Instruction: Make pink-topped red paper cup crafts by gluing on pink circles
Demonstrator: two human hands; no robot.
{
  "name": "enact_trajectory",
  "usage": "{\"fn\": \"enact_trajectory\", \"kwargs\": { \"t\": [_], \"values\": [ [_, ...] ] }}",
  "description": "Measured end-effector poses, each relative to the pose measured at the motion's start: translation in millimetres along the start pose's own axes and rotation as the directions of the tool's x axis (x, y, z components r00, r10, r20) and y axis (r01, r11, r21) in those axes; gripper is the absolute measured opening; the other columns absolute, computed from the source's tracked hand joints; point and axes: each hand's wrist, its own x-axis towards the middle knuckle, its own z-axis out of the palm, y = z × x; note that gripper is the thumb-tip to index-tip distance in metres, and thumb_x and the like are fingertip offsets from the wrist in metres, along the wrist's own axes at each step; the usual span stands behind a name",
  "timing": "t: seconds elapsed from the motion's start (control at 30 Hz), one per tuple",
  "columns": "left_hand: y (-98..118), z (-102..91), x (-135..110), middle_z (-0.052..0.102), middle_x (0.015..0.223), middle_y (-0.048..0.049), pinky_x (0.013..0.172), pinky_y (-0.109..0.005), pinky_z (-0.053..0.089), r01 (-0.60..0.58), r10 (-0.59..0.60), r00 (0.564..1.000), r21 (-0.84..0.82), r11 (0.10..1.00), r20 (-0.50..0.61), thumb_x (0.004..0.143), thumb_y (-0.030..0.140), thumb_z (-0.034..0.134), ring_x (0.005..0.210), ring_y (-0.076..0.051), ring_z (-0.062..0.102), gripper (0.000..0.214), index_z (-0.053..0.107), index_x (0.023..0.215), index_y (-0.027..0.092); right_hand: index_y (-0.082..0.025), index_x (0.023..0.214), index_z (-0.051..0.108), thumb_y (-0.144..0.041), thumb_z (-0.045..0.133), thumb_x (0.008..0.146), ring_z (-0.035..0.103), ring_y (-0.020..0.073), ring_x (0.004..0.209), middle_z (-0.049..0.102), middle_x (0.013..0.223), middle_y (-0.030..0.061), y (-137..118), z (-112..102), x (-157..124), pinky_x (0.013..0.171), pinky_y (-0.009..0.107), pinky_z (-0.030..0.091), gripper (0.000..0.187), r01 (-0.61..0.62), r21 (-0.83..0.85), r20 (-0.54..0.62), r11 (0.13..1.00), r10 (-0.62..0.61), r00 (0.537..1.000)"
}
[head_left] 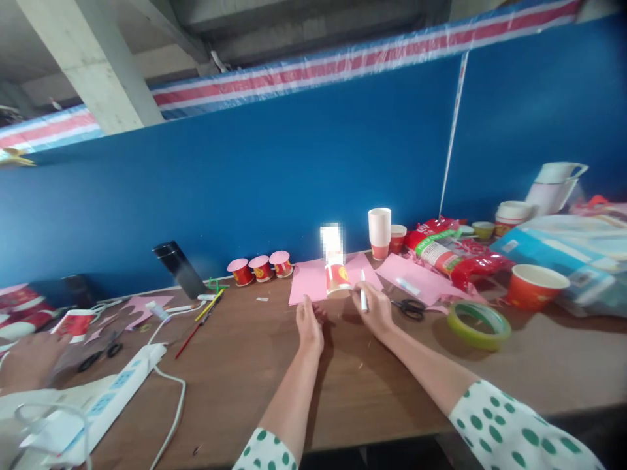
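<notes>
My right hand (376, 308) is closed around a white pen (363, 292), held upright beside a red and white paper cup (337, 277). The cup stands upside down on a pink sheet of paper (308, 281). My left hand (309, 324) rests on the wooden table (274, 385) at the near edge of that pink sheet, fingers together and pointing away, nothing visible in them. Black scissors (410, 308) lie just right of my right hand.
Three small upturned red cups (260, 267) stand at the back by the blue wall. A green tape roll (479, 324), a red cup (535, 286), stacked cups (379, 232) and red packets (453, 254) fill the right. A white power strip (115, 388) and another person's hand (30, 359) are at left.
</notes>
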Motion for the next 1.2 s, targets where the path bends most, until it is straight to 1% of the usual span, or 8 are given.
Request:
{"fn": "enact_trajectory", "kwargs": {
  "t": [0.1, 0.17, 0.23, 0.33, 0.5, 0.73, 1.0, 1.2],
  "values": [
    [-4.8, 1.4, -3.9, 0.054, 0.055, 0.0030, 0.042, -0.017, 0.039, 0.066, -0.092, 0.979, 0.146, 0.987, 0.183, 0.061, 0.049, 0.071, 0.044, -0.005, 0.047, 0.039, 0.058, 0.066, 0.012, -0.020, 0.078, 0.057, -0.025, 0.047, 0.085, 0.056, 0.0141, 0.065, 0.062, 0.073, 0.0013, 1.9, -0.4, 1.0, 0.059, 0.021, 0.036, 0.013, -0.017, -0.080, -0.038, 0.997, 0.014, 0.999],
    [-6.0, 3.4, -6.5, 0.062, 0.065, -0.0016, 0.049, -0.018, 0.046, 0.127, -0.178, 0.940, 0.188, 0.974, 0.290, 0.058, 0.042, 0.076, 0.053, -0.008, 0.055, 0.037, 0.064, 0.074, 0.010, -0.020, 0.078, 0.059, -0.025, 0.048, 0.085, 0.056, 0.0139, 0.066, 0.062, 0.073, 0.0019, 0.3, 0.7, 0.0, 0.060, 0.021, 0.035, 0.014, 0.042, -0.101, -0.026, 0.994, -0.045, 0.999],
    [-5.1, 4.6, -7.2, 0.066, 0.076, -0.0054, 0.059, -0.020, 0.050, 0.184, -0.210, 0.924, 0.107, 0.977, 0.321, 0.059, 0.037, 0.076, 0.064, -0.010, 0.061, 0.035, 0.066, 0.080, 0.010, -0.020, 0.077, 0.060, -0.024, 0.049, 0.085, 0.056, 0.0137, 0.067, 0.061, 0.072, 0.0023, -2.7, 1.9, -1.4, 0.060, 0.021, 0.035, 0.014, 0.119, -0.115, -0.001, 0.986, -0.120, 0.993],
    [-0.9, 2.6, -4.6, 0.068, 0.081, -0.0076, 0.066, -0.021, 0.052, 0.283, -0.257, 0.921, -0.048, 0.958, 0.292, 0.066, 0.034, 0.072, 0.070, -0.012, 0.064, 0.027, 0.065, 0.079, 0.010, -0.021, 0.076, 0.061, -0.022, 0.049, 0.085, 0.054, 0.0138, 0.067, 0.060, 0.070, 0.0028, -6.9, 2.8, -2.5, 0.060, 0.021, 0.034, 0.015, 0.203, -0.157, 0.032, 0.966, -0.201, 0.979],
    [3.2, -2.1, -0.9, 0.068, 0.078, -0.0069, 0.066, -0.021, 0.053, 0.378, -0.334, 0.892, -0.098, 0.920, 0.304, 0.073, 0.021, 0.067, 0.071, -0.012, 0.064, 0.015, 0.065, 0.083, 0.010, -0.022, 0.075, 0.062, -0.020, 0.052, 0.085, 0.053, 0.0144, 0.067, 0.059, 0.068, 0.0028, -8.4, 4.2, -3.1, 0.059, 0.023, 0.032, 0.015, 0.301, -0.242, 0.086, 0.922, -0.289, 0.954],
    [0.7, -2.2, 0.6, 0.068, 0.081, -0.0072, 0.067, -0.021, 0.054, 0.407, -0.355, 0.885, -0.130, 0.904, 0.302, 0.078, 0.018, 0.061, 0.075, -0.013, 0.066, 0.010, 0.064, 0.084, 0.011, -0.022, 0.080, 0.063, -0.021, 0.050, 0.087, 0.053, 0.0152, 0.069, 0.060, 0.070, 0.0039, -8.0, 5.9, -4.2, 0.059, 0.023, 0.034, 0.015, 0.298, -0.230, 0.112, 0.926, -0.279, 0.954],
    [2.3, -3.2, 5.1, 0.068, 0.080, -0.0078, 0.065, -0.020, 0.054, 0.375, -0.337, 0.915, -0.156, 0.914, 0.223, 0.079, 0.017, 0.059, 0.075, -0.013, 0.066, 0.009, 0.063, 0.085, 0.010, -0.021, 0.107, 0.056, -0.022, 0.050, 0.087, 0.056, 0.0195, 0.086, 0.063, 0.092, 0.0066, -8.3, 4.5, -6.2, 0.073, 0.026, 0.043, 0.021, 0.285, -0.024, 0.089, 0.958, -0.282, 0.955],
    [2.3, -2.4, 5.9, 0.068, 0.079, -0.0087, 0.065, -0.021, 0.054, 0.375, -0.340, 0.919, -0.182, 0.909, 0.199, 0.081, 0.013, 0.054, 0.075, -0.014, 0.067, 0.007, 0.061, 0.079, 0.010, -0.023, 0.106, 0.056, -0.018, 0.049, 0.086, 0.058, 0.0200, 0.087, 0.064, 0.092, 0.0055, -8.3, 7.6, -7.3, 0.073, 0.028, 0.045, 0.023, 0.274, 0.007, 0.140, 0.962, -0.272, 0.952]
  ]
}}
